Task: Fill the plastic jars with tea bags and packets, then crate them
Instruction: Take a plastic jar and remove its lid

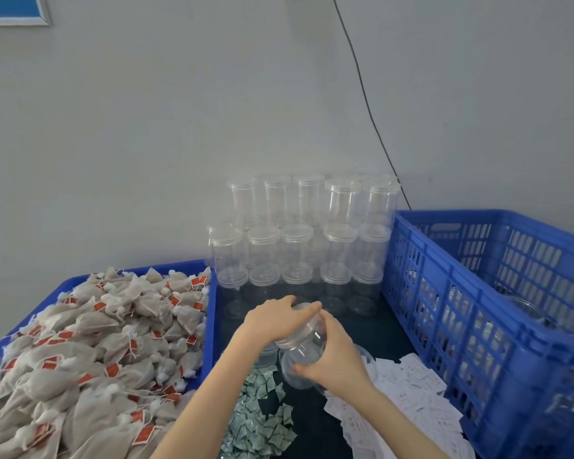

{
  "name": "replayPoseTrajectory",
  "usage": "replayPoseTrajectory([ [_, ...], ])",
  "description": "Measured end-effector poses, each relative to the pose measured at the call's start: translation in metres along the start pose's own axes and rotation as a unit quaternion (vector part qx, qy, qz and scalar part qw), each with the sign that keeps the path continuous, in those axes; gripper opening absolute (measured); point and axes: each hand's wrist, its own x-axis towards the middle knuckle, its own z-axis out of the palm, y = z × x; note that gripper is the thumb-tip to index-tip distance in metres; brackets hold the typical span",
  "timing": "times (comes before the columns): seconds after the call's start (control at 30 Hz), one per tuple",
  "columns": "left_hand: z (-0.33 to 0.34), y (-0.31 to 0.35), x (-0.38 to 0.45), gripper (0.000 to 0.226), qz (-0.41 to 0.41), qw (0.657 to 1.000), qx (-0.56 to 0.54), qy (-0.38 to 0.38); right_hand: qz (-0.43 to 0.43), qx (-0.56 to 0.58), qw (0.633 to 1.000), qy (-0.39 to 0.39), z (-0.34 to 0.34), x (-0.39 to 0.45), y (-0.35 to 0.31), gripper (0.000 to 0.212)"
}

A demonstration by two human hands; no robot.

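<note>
Two hands share one clear plastic jar (304, 351), held tilted in the air with its long axis running from the left hand (272, 321) up at the lid (307, 311) down toward the right hand (332, 357). Left fingers curl over the lid as if to unscrew it; right fingers wrap the smooth, empty barrel. Limp cloth tea bags (90, 346) lie heaped left of the left fingers, nearer that hand; crinkled green packets (259, 415) lie below them, flat white ones (408, 395) right.

Clear glossy plastic jar (304, 351): smooth. Beige tea bags (90, 352): matt woven cloth. Blue latticed crate (478, 313): moulded plastic, slight sheen. White packets (408, 392): matt paper.
</note>
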Motion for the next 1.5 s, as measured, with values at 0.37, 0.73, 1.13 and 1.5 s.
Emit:
replayPoseTrajectory([
  [0.37, -0.011, -0.008, 0.001, 0.090, 0.072, 0.993, -0.018, -0.088, 0.017, -0.006, 1.000, -0.007, -0.004, 0.000, 0.006, 0.094],
  [0.73, -0.017, -0.012, -0.001, 0.098, 0.153, 0.965, -0.074, -0.200, 0.005, -0.038, 0.999, 0.021, -0.006, 0.005, 0.004, 0.100],
  [1.13, -0.015, -0.014, 0.013, 0.088, -0.009, 0.982, -0.133, 0.136, 0.023, 0.007, 0.996, 0.085, 0.002, 0.001, 0.022, 0.098],
  [1.5, 0.021, 0.001, 0.060, 0.086, 0.049, 0.994, -0.040, 0.095, 0.099, 0.165, 0.957, 0.216, -0.027, 0.011, 0.060, 0.098],
])
